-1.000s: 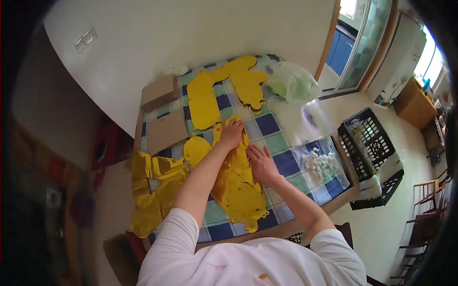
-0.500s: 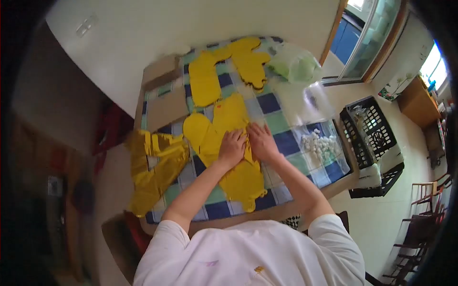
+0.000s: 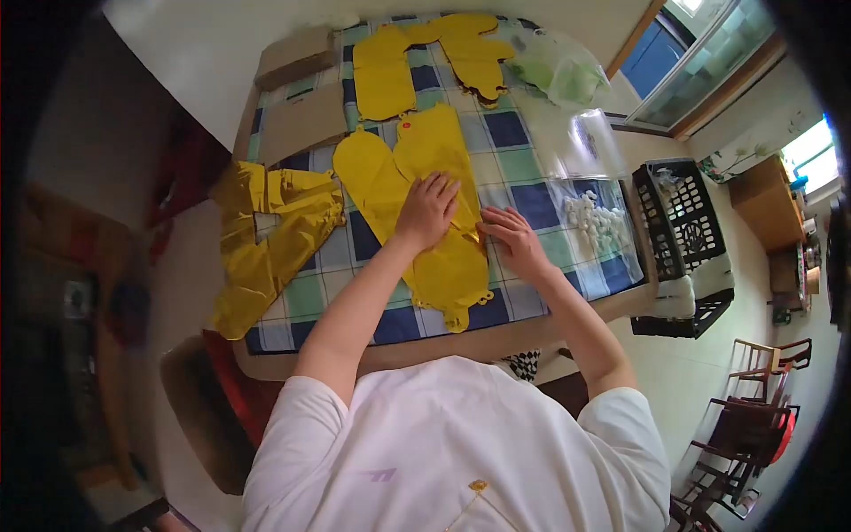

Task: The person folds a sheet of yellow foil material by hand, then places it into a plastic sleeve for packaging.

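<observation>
Yellow foil point(image 3: 449, 253) lies under flat left hand point(image 3: 429, 209), open right hand point(image 3: 515, 242) alongside.

- Centre: yellow foil sheet point(image 3: 430, 146), flat on a checked tablecloth point(image 3: 519, 165).
- Centre: left hand point(image 3: 429, 211), palm down on the sheet, fingers extended.
- Right of centre: right hand point(image 3: 516, 241), palm down, fingertips at the sheet's right edge.
- Left: creased gold foil piece point(image 3: 288, 238), partly past the table edge.
- Upper left: brown cardboard point(image 3: 306, 124).
- Top centre: yellow foil shape point(image 3: 383, 78).
- Right: small white pieces point(image 3: 594, 220); beyond the table, black crate point(image 3: 688, 226).
</observation>
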A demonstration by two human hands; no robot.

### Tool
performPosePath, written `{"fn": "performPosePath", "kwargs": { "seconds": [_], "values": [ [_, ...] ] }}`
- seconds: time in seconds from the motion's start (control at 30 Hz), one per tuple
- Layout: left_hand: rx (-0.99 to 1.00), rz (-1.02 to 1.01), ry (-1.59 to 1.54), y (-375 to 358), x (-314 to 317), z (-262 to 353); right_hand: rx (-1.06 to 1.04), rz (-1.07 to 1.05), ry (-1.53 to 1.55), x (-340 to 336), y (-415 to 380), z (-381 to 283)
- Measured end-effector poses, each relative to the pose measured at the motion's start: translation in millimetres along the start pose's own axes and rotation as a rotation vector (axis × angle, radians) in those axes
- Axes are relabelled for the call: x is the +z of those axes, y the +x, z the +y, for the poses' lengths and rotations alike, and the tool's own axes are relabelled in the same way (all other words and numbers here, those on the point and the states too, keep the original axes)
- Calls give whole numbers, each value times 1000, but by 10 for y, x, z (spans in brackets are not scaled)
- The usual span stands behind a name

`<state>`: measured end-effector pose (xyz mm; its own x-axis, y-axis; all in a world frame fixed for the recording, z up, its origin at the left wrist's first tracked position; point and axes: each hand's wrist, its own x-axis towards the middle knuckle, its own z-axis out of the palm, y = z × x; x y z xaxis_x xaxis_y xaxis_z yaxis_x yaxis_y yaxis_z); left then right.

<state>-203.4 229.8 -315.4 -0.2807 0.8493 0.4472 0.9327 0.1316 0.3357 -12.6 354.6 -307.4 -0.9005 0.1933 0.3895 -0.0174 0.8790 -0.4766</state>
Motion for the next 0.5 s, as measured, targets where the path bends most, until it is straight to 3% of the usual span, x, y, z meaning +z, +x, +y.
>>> {"fn": "performPosePath", "kwargs": {
  "seconds": [0.5],
  "values": [
    [-35,-66,34,-23,49,-15,-178,-206,-64,-306,-500,-221]
  ]
}}
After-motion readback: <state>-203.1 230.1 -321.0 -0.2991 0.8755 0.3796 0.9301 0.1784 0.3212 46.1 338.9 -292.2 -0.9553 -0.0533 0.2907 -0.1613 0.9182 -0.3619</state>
